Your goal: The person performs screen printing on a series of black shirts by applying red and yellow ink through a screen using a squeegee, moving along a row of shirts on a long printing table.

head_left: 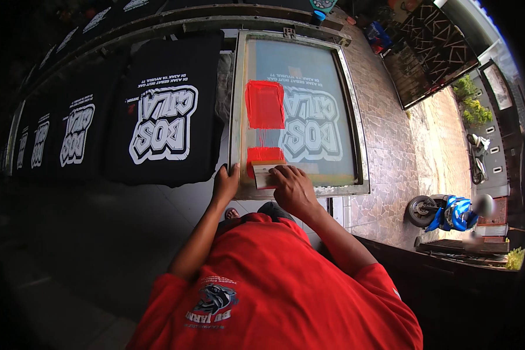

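Screen frame [237, 87] lies flat in front of you, its near edge toward your body. On its mesh [318, 64], red ink [264, 105] covers only a strip beside the left edge: one thick patch around the middle of that strip, a second close to the near-left corner, and thin streaks between them. Pale lettering [312, 125] shows toward the right edge with no red over most of it; whether it belongs to cloth beneath, you cannot tell from here. Judging by that, your inking looks partway along: ink is laid and partly drawn out, but the pass does not look finished.

Your right hand [296, 189] has its fingers curled on the squeegee [266, 176], which overlaps the near patch just inside the near edge. Your left hand [224, 185] is by the near-left corner, thumb against the left edge; you cannot tell whether its other fingers close round it.

Left of the frame, the nearest black shirt [198, 58] already bears white lettering, with a small red mark [132, 109] beside it; more printed shirts [77, 137] run on past it, too dim to judge for red. Beyond the right edge, you have tiled floor [385, 157] and a blue motorbike [458, 213].
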The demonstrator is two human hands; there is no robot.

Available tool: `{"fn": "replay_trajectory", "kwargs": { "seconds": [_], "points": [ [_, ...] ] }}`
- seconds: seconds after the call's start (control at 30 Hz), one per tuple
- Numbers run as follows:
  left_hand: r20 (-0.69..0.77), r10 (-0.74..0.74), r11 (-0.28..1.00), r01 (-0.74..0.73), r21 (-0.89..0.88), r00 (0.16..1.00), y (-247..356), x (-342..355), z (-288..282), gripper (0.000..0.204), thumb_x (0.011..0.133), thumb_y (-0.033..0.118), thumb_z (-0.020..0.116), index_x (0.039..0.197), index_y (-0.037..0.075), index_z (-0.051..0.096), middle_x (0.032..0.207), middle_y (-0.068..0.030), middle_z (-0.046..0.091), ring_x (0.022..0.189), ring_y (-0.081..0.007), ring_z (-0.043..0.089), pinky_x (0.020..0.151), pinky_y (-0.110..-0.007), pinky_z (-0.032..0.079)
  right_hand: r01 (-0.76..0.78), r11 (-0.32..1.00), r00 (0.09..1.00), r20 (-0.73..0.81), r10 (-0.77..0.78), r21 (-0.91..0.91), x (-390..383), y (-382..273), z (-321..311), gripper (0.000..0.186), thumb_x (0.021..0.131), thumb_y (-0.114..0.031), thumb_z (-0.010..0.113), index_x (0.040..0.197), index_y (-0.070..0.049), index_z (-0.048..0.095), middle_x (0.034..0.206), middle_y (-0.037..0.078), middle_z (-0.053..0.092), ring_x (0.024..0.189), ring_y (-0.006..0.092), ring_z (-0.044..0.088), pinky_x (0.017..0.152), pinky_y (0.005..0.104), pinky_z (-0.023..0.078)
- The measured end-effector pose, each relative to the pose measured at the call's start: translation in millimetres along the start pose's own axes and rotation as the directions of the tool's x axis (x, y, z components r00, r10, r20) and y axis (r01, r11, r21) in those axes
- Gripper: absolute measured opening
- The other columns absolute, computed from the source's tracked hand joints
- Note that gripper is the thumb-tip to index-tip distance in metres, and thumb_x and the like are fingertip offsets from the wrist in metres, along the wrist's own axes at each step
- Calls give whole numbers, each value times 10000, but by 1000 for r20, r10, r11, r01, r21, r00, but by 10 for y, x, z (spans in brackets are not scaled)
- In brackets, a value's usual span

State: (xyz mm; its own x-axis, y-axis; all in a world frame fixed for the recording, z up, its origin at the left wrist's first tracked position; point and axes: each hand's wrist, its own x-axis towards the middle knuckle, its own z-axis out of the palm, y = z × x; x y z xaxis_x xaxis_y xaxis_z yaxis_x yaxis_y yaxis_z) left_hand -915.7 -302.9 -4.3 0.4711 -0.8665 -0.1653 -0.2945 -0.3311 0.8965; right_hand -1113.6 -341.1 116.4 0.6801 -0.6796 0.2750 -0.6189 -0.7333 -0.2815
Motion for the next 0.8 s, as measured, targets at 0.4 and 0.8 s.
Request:
{"fn": "replay_trajectory", "kwargs": {
  "seconds": [0.4, 0.8],
  "points": [
    [39, -49, 998, 48, 37, 998, 48, 18, -69, 427, 893, 372, 510, 886, -54, 537, 825, -282, 598, 821, -445, 585, 693, -471, 457, -52, 995, 998, 29, 54, -85, 1559, 686, -293, 154, 702, -142, 651, 853, -113, 645, 803, 75, 639, 784, 287, 618, 653, 395, 496],
    [8, -50, 994, 49, 98, 999, 138, -25, -67, 441, 886, 385, 522, 921, -53, 537, 831, -280, 604, 825, -449, 585, 687, -469, 461, 54, 989, 991, -116, -69, -135, 2485, 1503, 534, 32, 724, -127, 576, 716, -99, 588, 728, 109, 620, 733, 329, 608, 619, 418, 487]
  ]
}}
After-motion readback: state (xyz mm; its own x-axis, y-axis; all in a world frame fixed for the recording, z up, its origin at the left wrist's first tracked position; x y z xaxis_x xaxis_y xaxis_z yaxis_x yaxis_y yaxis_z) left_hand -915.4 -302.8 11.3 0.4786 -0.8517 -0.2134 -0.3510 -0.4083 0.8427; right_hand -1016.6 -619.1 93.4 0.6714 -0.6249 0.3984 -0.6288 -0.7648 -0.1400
